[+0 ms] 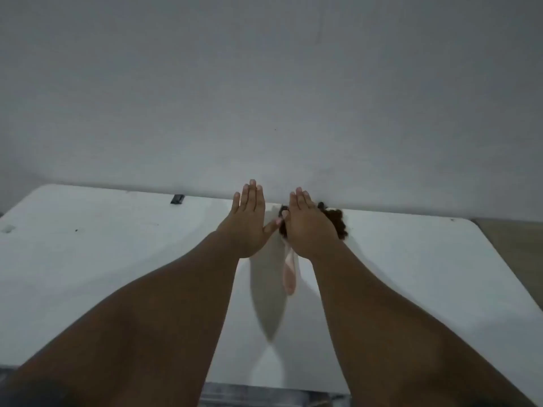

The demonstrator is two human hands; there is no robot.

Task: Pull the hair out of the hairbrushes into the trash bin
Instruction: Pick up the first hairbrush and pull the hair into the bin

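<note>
Hair (338, 218) bunches beneath right hand's (311, 230) flat fingers (301, 198).

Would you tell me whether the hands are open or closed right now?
Open: the left hand and right hand show flat, extended fingers above the brush.

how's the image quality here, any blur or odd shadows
Head view: dim, flat light; the forearms cast soft grey shadows on the white table; wide-angle bend curves the table's far edge; the pink brush handle and hair clump beyond the right hand look soft and blurred.
</note>
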